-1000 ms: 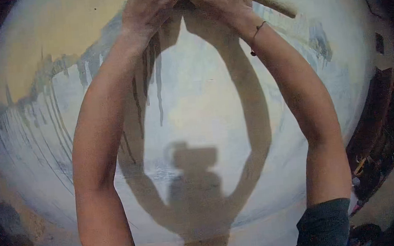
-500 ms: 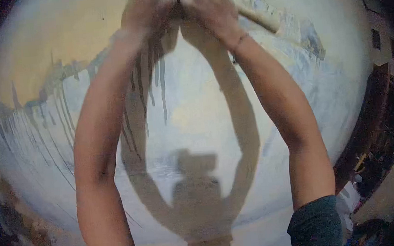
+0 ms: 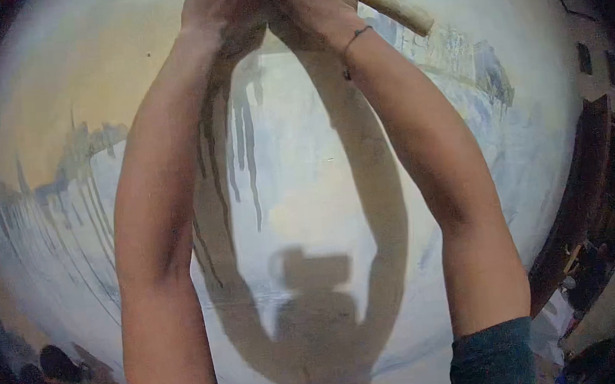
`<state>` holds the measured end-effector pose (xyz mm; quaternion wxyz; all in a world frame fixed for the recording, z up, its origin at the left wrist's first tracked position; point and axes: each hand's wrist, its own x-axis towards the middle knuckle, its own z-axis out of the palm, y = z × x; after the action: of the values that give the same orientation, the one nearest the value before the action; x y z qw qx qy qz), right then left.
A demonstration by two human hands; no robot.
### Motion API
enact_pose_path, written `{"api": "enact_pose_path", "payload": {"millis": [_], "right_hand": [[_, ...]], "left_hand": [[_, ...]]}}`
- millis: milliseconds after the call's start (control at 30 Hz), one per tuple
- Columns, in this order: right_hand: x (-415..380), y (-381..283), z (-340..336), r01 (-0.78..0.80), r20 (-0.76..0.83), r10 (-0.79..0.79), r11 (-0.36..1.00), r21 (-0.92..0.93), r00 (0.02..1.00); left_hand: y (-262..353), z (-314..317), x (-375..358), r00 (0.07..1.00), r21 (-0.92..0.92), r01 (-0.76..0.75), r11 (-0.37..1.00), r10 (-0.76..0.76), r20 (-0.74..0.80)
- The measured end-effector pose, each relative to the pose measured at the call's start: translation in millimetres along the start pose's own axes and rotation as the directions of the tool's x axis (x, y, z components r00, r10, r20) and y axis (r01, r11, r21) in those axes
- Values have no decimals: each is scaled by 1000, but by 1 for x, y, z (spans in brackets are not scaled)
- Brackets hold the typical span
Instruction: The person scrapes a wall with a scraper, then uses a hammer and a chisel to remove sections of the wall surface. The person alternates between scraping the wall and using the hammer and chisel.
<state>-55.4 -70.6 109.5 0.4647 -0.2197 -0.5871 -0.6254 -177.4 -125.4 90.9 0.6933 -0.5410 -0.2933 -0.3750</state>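
Observation:
Both arms reach up in front of a large painted surface [image 3: 300, 185] with yellow, grey and pale blue patches and dark drips. My left hand [image 3: 224, 7] is at the top edge, its fingers closed near the other hand; what they hold is cut off by the frame. Beside it, my right hand [image 3: 314, 4] is closed around a pale wooden handle [image 3: 398, 11], which sticks out to the right and slopes down. The fingertips of both hands lie at or beyond the frame's edge. A thin dark bracelet [image 3: 358, 35] circles the right wrist.
Shadows of the arms and head [image 3: 317, 314] fall on the painted surface. A building with small windows [image 3: 597, 61] shows at the far right, above a dark cluttered area [image 3: 580, 257]. At the lower left is a dark rounded shape [image 3: 61, 363], unclear.
Both hands have moved slightly up and left, further out of the top of the frame. The painted drips appear lower in view, and the wooden handle has shifted slightly up.

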Motion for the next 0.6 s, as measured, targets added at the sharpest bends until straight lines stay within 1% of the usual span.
{"api": "enact_pose_path", "payload": {"millis": [67,100,167,200,233,300,333,367,433,467,500,533,567,600], "right_hand": [[9,5,6,-88,-83,92,994,58,992],[15,6,9,-92,-91,97,994,52,991],[23,4,17,-229,1,229,973,-11,973],[25,2,16,-231,8,231,973,2,973],[27,-1,14,-264,-8,264,963,54,964],[31,3,17,-324,-41,331,939,119,943],[37,11,24,-372,15,372,925,81,928],[41,22,39,-412,73,408,910,45,910],[23,68,50,-499,46,501,865,-55,864],[1,80,17,-417,70,423,905,-85,904],[-26,89,7,-436,5,438,896,-86,899],[-87,126,9,-120,-194,96,986,-117,976],[-117,104,-32,-312,-19,314,946,91,949],[-145,68,-91,-352,-42,383,882,315,923]], "left_hand": [[-3,0,16,1000,-35,-13,999,13,1],[-1,-8,19,994,139,-83,987,71,85],[-7,-3,25,995,104,-66,992,57,86],[-12,-2,28,996,75,-45,996,39,83],[-15,0,31,994,78,-48,996,40,98],[-13,1,40,979,-5,146,989,-144,142],[-9,0,39,977,-2,147,989,-145,154],[-4,4,30,980,-58,182,982,-176,90],[-2,12,4,971,-149,229,962,-237,-38],[-3,12,-12,959,-190,248,950,-269,-95],[19,-14,-50,973,-207,209,956,-225,-58],[49,-43,-79,920,-370,387,844,-378,100],[79,-75,-122,924,-398,379,835,-364,117],[109,-113,-173,908,-581,416,699,-348,232]]}}
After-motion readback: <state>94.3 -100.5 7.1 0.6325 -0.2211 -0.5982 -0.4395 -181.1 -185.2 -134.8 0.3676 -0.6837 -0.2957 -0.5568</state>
